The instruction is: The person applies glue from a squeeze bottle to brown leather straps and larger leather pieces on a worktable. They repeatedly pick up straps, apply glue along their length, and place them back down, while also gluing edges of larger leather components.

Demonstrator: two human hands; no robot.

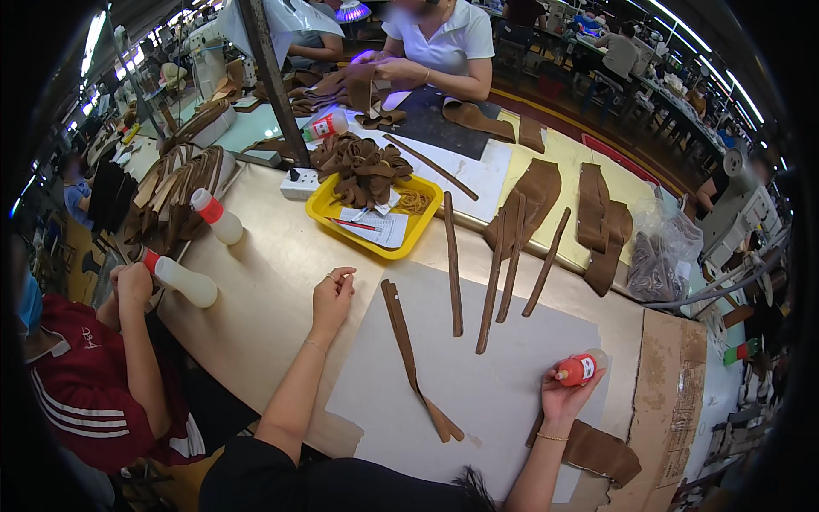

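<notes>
My right hand [570, 394] is wrapped round a squeeze bottle [577, 370] with a red top and pale body, tilted above the grey sheet [512, 410]. My left hand [332, 300] is raised at the sheet's left side, its fingers curled together; whatever they may hold is too small to make out. Between my hands a brown strip [399, 328] lies on the sheet, folded or crossed at its near end. Several narrow brown strips [452, 264] lie in a row beyond it. A wider brown piece [597, 452] lies partly under my right forearm.
A yellow tray [322, 209] holds bundled brown strips, paper and a red pen. Two more bottles [192, 283] stand at left beside a co-worker in a maroon top [94, 375]. Another co-worker [448, 43] handles brown pieces across the table. A metal post [275, 81] rises behind the tray.
</notes>
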